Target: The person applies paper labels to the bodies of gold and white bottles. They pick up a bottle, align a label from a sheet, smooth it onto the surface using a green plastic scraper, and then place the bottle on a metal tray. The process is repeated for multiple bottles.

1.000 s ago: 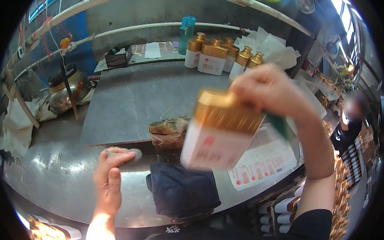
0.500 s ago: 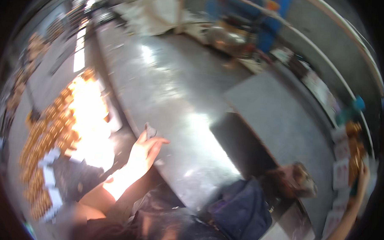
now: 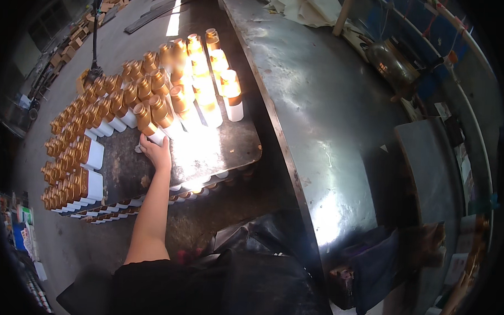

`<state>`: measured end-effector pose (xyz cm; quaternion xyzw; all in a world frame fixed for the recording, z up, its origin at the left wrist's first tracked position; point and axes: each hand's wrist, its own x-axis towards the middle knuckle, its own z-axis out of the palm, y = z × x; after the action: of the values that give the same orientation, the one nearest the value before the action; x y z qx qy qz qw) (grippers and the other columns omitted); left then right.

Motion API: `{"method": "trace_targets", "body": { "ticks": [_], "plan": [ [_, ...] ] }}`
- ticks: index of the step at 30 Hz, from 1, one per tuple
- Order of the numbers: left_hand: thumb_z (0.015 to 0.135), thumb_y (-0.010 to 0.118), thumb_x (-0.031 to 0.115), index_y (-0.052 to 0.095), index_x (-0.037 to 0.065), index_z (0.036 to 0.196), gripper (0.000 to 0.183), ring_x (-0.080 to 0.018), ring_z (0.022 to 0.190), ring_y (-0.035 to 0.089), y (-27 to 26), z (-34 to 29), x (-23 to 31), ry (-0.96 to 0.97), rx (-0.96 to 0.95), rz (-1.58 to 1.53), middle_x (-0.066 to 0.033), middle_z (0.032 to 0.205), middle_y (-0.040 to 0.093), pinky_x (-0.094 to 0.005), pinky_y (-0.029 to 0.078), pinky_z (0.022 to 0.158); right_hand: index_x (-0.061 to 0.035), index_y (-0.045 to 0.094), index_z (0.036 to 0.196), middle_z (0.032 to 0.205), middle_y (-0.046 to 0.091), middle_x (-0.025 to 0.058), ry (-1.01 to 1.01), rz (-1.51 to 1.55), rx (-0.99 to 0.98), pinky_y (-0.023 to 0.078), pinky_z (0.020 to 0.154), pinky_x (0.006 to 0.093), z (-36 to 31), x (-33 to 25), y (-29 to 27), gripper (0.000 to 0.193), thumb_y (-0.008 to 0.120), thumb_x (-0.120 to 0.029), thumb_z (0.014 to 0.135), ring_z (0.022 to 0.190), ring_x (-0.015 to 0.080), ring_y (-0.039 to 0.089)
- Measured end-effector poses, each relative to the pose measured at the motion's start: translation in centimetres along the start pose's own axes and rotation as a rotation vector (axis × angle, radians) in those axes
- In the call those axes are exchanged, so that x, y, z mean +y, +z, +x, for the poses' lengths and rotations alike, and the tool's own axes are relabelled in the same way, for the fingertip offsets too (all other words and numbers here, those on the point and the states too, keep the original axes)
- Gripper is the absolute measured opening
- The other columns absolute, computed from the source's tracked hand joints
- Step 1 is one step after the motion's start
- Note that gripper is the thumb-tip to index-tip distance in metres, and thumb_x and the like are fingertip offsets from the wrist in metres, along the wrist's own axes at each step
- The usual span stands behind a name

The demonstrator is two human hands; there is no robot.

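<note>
My left hand (image 3: 156,153) reaches to the front of a group of bottles, its fingers closed round the white lower part of one bottle (image 3: 145,122) with a gold upper part and neck. That bottle leans a little beside its neighbour (image 3: 161,111). A small greyish scrap shows at my fingertips. The bottles stand in rows on a dark, worn board (image 3: 124,169), with bright sunlight washing out several of them. At the lower right rim a blurred brownish shape, possibly my right hand or forearm (image 3: 459,292), lies near gold-and-white items; its fingers cannot be made out.
A long metal-topped table (image 3: 298,92) runs along my right. On it lie a dark blue cloth (image 3: 373,267), a grey panel (image 3: 432,164) and a round metal pot (image 3: 391,62). More bottles stand on a layer beneath the board. A dark upright pole (image 3: 95,35) rises behind the bottles.
My view has swung left towards the bottles. My left hand has gone from beside the metal table, holding a grey scrap, to a front bottle. My right arm, plain before, is now barely visible.
</note>
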<state>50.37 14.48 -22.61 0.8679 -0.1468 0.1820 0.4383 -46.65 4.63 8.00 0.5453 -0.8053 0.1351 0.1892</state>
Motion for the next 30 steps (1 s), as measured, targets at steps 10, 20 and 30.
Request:
{"method": "trace_targets", "body": {
  "ticks": [10,20,30],
  "plan": [
    [0.067,0.076,0.012,0.042,-0.005,0.123,0.068,-0.0382,0.104,0.059,0.8,4.1,-2.6,-0.278,0.056,-0.319,-0.0243,0.112,0.059,-0.0423,0.047,0.092,0.0020,0.058,0.116,0.113,0.061,0.0182,0.117,0.460,-0.140,0.049,0.081,0.0386,-4.2,0.0,-1.6,0.044,0.049,-0.036,0.098,0.097,0.0297,0.059],
    [0.076,0.066,0.015,0.042,0.000,0.132,0.063,-0.0243,0.108,0.058,-12.0,-7.5,2.3,-0.522,-0.629,-0.991,-0.0114,0.119,0.057,-0.0344,0.046,0.092,-0.0007,0.051,0.123,0.120,0.057,0.0126,0.229,1.079,-0.312,0.049,0.076,0.0342,-9.6,-5.3,0.6,0.042,0.043,-0.035,0.100,0.100,0.0223,0.055],
    [0.099,0.038,0.051,0.037,0.006,0.138,0.059,-0.0228,0.112,0.056,-7.3,-19.1,29.2,-0.197,-1.895,-1.539,-0.0088,0.126,0.054,-0.0365,0.048,0.096,-0.0042,0.062,0.112,0.101,0.069,0.0133,0.662,2.153,-0.343,0.053,0.081,0.0383,-20.0,-8.9,-1.9,0.039,0.047,-0.038,0.097,0.091,0.0236,0.067]
  ]
}}
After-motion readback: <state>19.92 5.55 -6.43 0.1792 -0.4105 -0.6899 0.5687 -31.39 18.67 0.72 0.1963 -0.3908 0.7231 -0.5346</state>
